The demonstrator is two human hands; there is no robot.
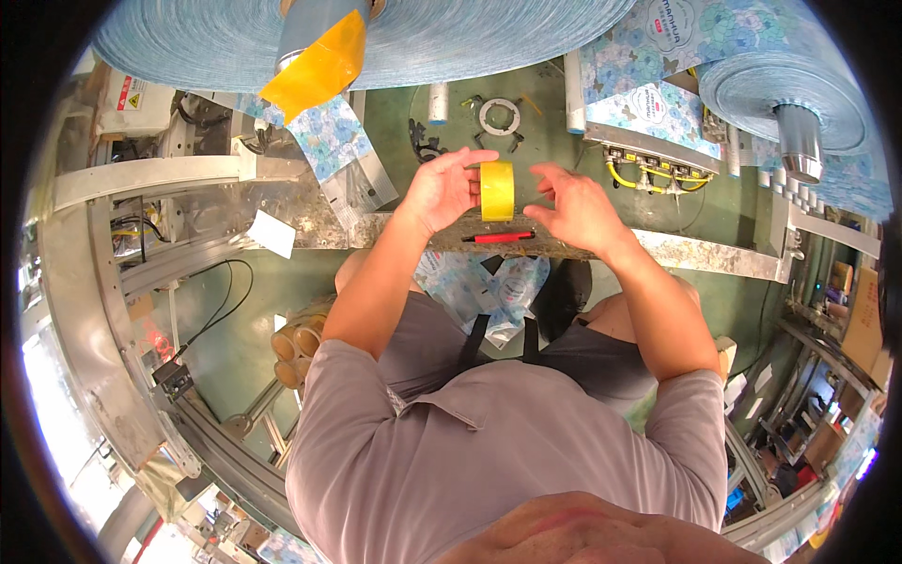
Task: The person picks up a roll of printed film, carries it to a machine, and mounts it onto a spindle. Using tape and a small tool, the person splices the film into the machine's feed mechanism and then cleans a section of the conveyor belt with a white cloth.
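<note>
My left hand (443, 193) has its fingers at the left side of a roll of yellow tape (498, 192), seeming to hold it by the core, with one finger stretched above it. Just right of the roll, my right hand (575, 209) is empty, with thumb and fingers apart, not touching the tape. Below the roll, a slim red tool with dark ends (498, 238), a pen or a cutter, lies on the worn metal beam (676, 246) in front of me.
A large blue film roll (460, 38) hangs ahead, yellow tape (324, 64) stuck at its shaft. A smaller roll (752, 85) is far right. Beyond the beam lies a white ring (499, 117). Flower-printed film (329, 141) hangs left; yellow air hoses (658, 180) run right.
</note>
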